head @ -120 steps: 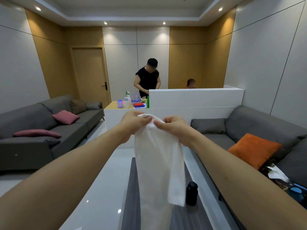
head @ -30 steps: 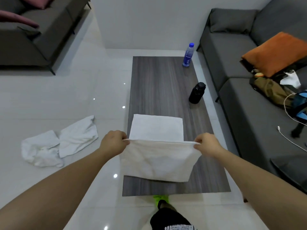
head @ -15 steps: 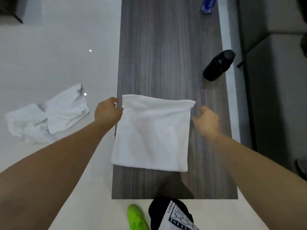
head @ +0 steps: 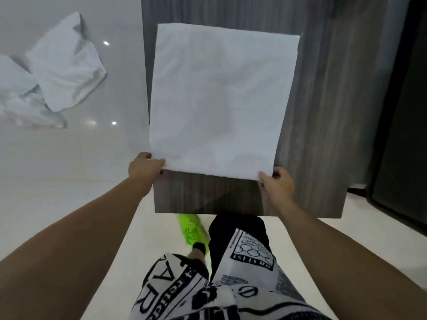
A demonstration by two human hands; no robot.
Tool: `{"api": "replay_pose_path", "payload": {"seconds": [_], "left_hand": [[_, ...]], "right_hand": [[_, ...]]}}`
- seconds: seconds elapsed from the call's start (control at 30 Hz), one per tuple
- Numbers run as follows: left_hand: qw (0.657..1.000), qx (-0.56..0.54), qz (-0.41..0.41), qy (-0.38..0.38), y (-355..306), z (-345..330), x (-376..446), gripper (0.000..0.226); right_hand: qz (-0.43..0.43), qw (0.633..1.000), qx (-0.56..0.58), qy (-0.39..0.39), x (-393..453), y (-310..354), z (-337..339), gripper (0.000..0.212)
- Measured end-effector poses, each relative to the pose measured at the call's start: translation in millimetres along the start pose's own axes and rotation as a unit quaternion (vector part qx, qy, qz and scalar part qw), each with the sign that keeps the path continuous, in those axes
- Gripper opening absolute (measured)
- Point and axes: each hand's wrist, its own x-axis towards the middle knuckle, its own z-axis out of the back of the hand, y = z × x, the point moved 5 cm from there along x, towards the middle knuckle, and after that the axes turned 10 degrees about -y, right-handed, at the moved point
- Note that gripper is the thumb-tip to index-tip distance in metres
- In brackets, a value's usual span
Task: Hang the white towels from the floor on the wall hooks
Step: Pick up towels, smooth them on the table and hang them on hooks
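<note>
Folded white square towel (head: 221, 100) lies flat on the near end of a dark grey wood-grain low table (head: 323, 112), its left edge close to the table's left side. Left hand (head: 144, 168) pinches the towel's near-left corner, thumb on top, fingers curled under the cloth edge. Right hand (head: 276, 184) pinches the near-right corner the same way, thumb on the cloth, other fingers curled beside it. Both corners sit at table level or barely lifted; cannot tell which.

Two more crumpled white towels (head: 53, 70) lie on the glossy pale tiled floor (head: 69, 181), left of the table and well apart from the folded one; they overlap each other.

Below the table's near edge: person's leg in black-and-white printed shorts (head: 231, 273), and a neon green shoe (head: 193, 229) on the floor, toe just under the table edge. Dark sofa side (head: 402, 135) at the right frame edge, next to the table.
</note>
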Motion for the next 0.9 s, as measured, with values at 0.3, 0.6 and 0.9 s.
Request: {"api": "replay_pose_path", "payload": {"seconds": [0.3,0.6,0.9], "left_hand": [[0.983,-0.169,0.053,0.048,-25.5,24.6,-28.6,0.028],[0.931,-0.348,-0.089,0.07,-61.0,150.8,-124.7,0.018],[0.832,-0.516,-0.205,0.02,-11.4,340.5,-218.7,0.008]], "right_hand": [[-0.133,0.97,0.171,0.109,-33.6,28.6,11.5,0.022],[0.005,0.939,0.34,0.06,-148.1,104.2,96.3,0.021],[0.21,0.863,0.459,0.008,-325.1,188.0,176.2,0.035]]}}
